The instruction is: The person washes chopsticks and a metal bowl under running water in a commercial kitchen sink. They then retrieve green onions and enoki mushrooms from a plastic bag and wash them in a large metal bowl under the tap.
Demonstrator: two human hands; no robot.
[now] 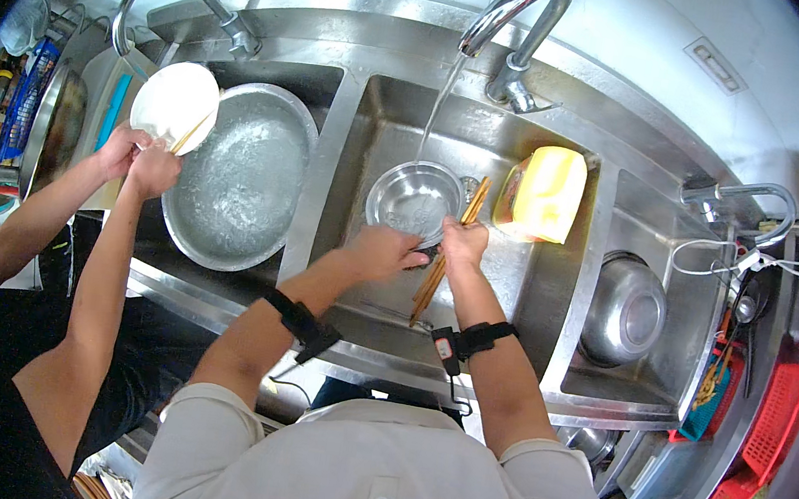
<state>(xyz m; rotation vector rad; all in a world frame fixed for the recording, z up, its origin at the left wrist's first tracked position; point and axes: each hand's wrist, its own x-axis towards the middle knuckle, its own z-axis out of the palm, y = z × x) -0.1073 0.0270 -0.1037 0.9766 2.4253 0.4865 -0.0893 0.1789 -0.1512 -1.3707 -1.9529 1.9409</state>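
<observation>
In the middle basin of a stainless steel sink, my right hand (464, 244) grips a bundle of wooden chopsticks (431, 288) held at a slant. My left hand (385, 254) is just left of it, below the rim of a round steel bowl (414, 195); its fingers are slightly blurred and partly spread, and nothing shows in them. Water runs from the curved chrome faucet (518, 19) into the bowl. Something dark lies under the bowl's near edge, partly hidden by my fingers. A yellow-and-white package (542, 192) stands at the basin's right side.
At the left, a co-worker's hands (146, 159) hold a white plate (176, 106) and chopsticks beside a large metal basin of water (242, 176). An upturned steel bowl (626, 310) rests in the right basin. Red plastic baskets (777, 420) line the far right.
</observation>
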